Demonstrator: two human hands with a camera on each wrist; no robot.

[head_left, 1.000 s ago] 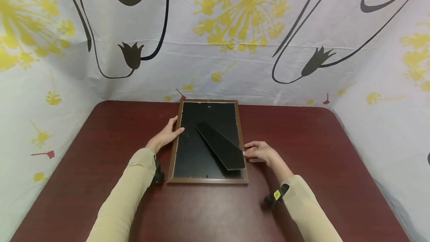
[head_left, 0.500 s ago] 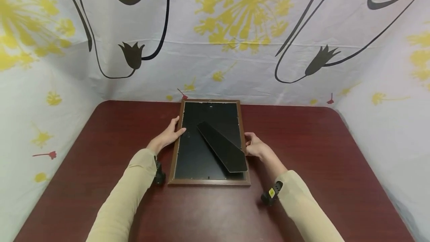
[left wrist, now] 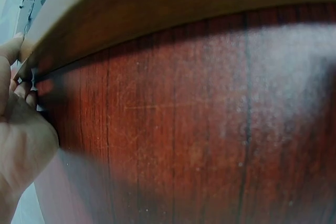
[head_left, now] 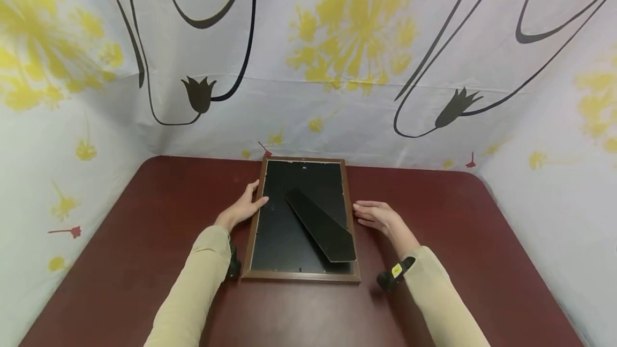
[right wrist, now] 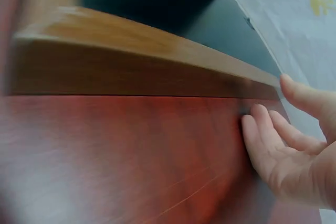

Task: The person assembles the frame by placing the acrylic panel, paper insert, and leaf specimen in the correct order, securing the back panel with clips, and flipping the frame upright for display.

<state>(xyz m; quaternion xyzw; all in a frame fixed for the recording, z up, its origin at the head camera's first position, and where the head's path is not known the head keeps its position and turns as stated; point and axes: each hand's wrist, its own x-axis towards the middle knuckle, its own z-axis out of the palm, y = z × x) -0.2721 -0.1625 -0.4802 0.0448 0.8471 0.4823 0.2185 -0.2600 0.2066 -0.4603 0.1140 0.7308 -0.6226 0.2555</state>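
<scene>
A picture frame (head_left: 301,274) with a brown border lies back side up on the dark red table. Its black backing carries a black easel stand (head_left: 322,226) that slants toward the lower right. At the frame's left edge, my left hand (head_left: 239,209) grips the border, thumb on top and fingers along the outer side. In the left wrist view the left fingertips are partly hidden by the frame's corner. Beside the right edge is my right hand (head_left: 381,219), its fingers loosely extended. The right wrist view shows the right thumb (right wrist: 299,95) close to the border; contact is unclear there.
The reddish wooden table (head_left: 299,315) has rounded far corners. A white cloth (head_left: 270,111) with yellow and grey flower prints hangs behind it and along both sides. A dark wrist device (head_left: 395,274) sits on the right arm.
My right hand has drawn slightly away from the frame's right edge, its fingers straightening. My left hand stays on the border. The head view has tilted a little upward.
</scene>
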